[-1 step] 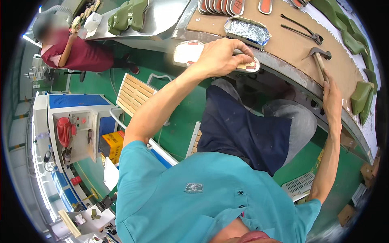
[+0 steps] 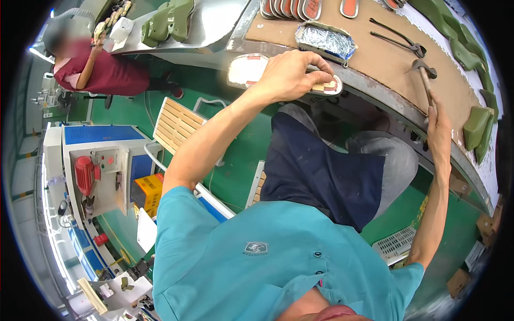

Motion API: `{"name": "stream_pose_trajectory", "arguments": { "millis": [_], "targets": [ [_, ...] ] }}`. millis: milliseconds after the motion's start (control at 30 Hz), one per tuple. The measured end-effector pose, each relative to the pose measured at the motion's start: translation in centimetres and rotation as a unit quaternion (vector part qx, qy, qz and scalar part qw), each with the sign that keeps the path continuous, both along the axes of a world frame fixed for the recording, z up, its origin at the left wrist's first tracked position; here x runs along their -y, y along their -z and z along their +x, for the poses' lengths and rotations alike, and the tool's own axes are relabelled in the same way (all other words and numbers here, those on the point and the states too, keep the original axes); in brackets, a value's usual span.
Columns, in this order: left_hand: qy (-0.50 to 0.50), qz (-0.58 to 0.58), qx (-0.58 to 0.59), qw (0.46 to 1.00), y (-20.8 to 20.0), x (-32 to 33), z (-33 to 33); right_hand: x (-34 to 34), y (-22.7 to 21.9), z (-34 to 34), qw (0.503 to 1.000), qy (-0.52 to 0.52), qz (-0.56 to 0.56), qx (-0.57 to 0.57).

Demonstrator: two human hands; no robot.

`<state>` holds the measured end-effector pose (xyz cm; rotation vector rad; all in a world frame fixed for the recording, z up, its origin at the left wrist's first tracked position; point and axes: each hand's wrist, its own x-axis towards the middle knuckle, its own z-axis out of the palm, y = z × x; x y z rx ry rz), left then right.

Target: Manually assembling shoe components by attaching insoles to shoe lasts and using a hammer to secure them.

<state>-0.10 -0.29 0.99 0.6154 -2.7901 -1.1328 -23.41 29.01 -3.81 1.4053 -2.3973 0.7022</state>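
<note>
My left hand (image 2: pixel 295 76) is closed on a shoe-sole-shaped piece (image 2: pixel 247 67) at the bench's front edge. This piece is pale, with reddish patches at both ends, and my hand covers its middle. My thumb and fingers press together near its right end; whether they pinch anything small there I cannot tell. Over at the right, my right hand (image 2: pixel 439 125) is closed round the handle of a hammer (image 2: pixel 425 68), its head raised above the brown board. Just beyond my left hand stands an opened box (image 2: pixel 325 41) full of small silvery pieces, probably nails.
Pincers (image 2: pixel 401 43) lie on the brown board (image 2: pixel 375 64). Several red-faced soles (image 2: pixel 293 8) line its far edge. Green shoe lasts (image 2: pixel 478 125) sit at the right, more lasts (image 2: pixel 170 22) at the far left. A slatted chair (image 2: pixel 178 124) stands left, and beyond it a person in dark red (image 2: pixel 101 69).
The hammer's head has lifted and turned slightly in my right hand. My left hand and the sole-shaped piece have shifted a trace to the left.
</note>
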Motion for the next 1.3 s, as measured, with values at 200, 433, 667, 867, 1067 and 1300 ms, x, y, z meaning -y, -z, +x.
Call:
{"name": "stream_pose_trajectory", "arguments": {
  "millis": [200, 433, 667, 867, 1067, 1300],
  "targets": [
    [-0.007, 0.000, -0.023, 1.000, 0.8, 0.2, 0.3, 0.6, -5.0, 8.1, 0.876, 0.091, -0.188, 0.434],
    [0.053, -0.060, -0.077, 0.994, 1.1, -0.1, 0.4, 0.7, -5.8, 11.5, 0.901, -0.012, -0.122, 0.417],
    [0.020, -0.040, -0.053, 0.998, 0.7, -0.3, 0.8, 2.3, -9.2, 13.2, 0.893, -0.069, -0.163, 0.413],
    [0.027, -0.032, -0.045, 0.998, 0.4, -0.4, 0.5, 4.8, -8.9, 14.1, 0.936, -0.124, -0.005, 0.328],
    [0.063, -0.068, 0.024, 0.995, -1.2, -0.3, 1.0, 3.1, -7.8, 14.0, 0.893, -0.055, -0.087, 0.438],
    [0.173, -0.253, -0.015, 0.952, -0.1, 1.6, 2.5, 1.5, -7.5, 14.1, 0.816, 0.033, -0.185, 0.546]
  ]
}}
